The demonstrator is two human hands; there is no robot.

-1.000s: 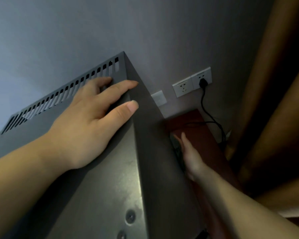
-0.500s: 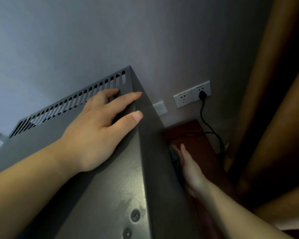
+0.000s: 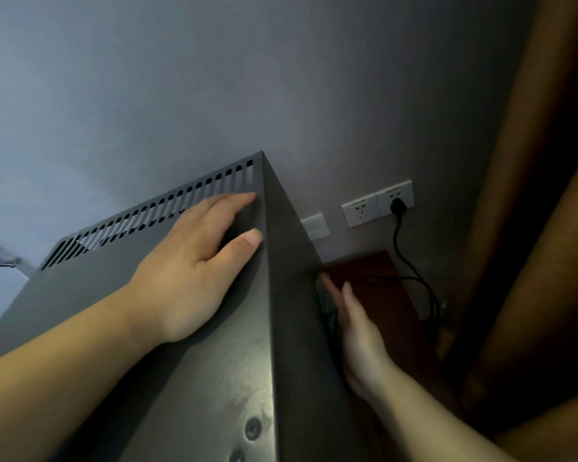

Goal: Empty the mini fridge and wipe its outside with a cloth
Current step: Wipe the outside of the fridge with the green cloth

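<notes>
1. The mini fridge fills the lower left of the view, seen from above. It stands against the wall, with a row of vent slots along its rear top edge.
2. Your left hand lies flat on the fridge top near the rear right corner. The fingers are straight and hold nothing; it appears to steady the cabinet.
3. Your right hand reaches down the fridge's right side, fingers extended, not curled. A dark strip between palm and panel is probably the cloth, though it is too shadowed to be sure.
4. Step in hand, as judged: wiping the outside, on the right panel. Whether the fridge is emptied cannot be told, as the door is out of view.
5. The next stroke calls for flat, even pressure. Mind the cord running from the plug in the wall socket down past the wooden surface.
</notes>
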